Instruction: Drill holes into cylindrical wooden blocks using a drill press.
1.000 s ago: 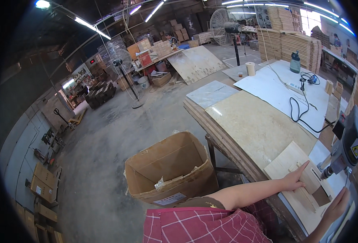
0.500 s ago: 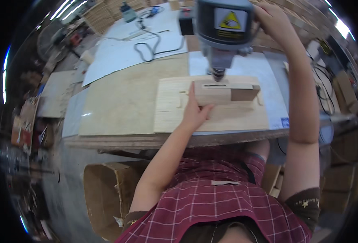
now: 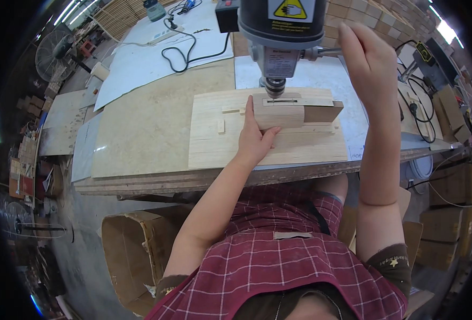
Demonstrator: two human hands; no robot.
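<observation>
Nearest me, below both arms, a torn brown cardboard box (image 3: 134, 250) stands on the floor under the bench edge.

My left hand (image 3: 256, 140) lies flat and half-spread on the pale rectangular plywood jig board (image 3: 209, 144), thumb and fingers pressed against the near face of the small light wooden block (image 3: 278, 111). It braces the block rather than wrapping it. A darker wooden stop piece (image 3: 322, 112) sits touching the block on the side toward my right arm.

My right hand (image 3: 372, 64) is raised beside the drill head, fingers loosely curled at the metal feed lever (image 3: 326, 52); I cannot tell whether it grips it.

Directly beyond my left fingertips, the steel chuck (image 3: 274, 85) of the grey bench drill press (image 3: 281, 24) hangs just over a slot in the block's top face.

Judgement: the step is drilling, block positioned. Next calls for steady left-hand pressure and a controlled lever pull.

Farther off, a black cable (image 3: 185, 53) loops across a white sheet (image 3: 140, 61).
</observation>
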